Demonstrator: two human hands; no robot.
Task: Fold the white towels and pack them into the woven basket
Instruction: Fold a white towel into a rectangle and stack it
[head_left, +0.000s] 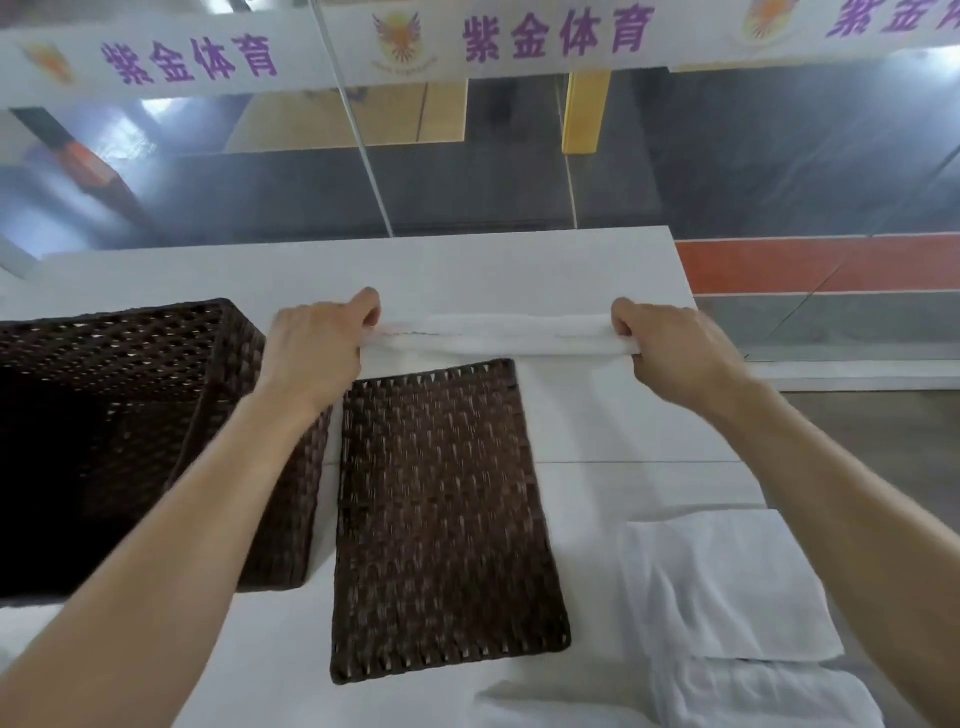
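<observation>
Fingers (366, 306) on your left hand (311, 348) are curled in and pinching the left end of the white towel (498, 335), thumb tucked underneath, and your right hand (670, 353) does the same thing at the other end, so both hands have a proper pinch on it. That towel is pulled out straight between your hands as one long narrow band running left to right, just past the far edge of the woven lid (441, 519), which lies flat on the white table (519, 270) right in front of you. Honestly can't tell whether the band is resting on the tabletop or hanging a bit above it, white on white and all. Your woven basket (280, 493) sits on the left with its open top up, just beside the lid, and your left forearm crosses over its near right corner; its inside is too dark to see into. Down at the near right corner there are more folded towels (727, 587) stacked up, under your right forearm. Behind the table is a glass wall with a white banner (519, 47) carrying purple characters
</observation>
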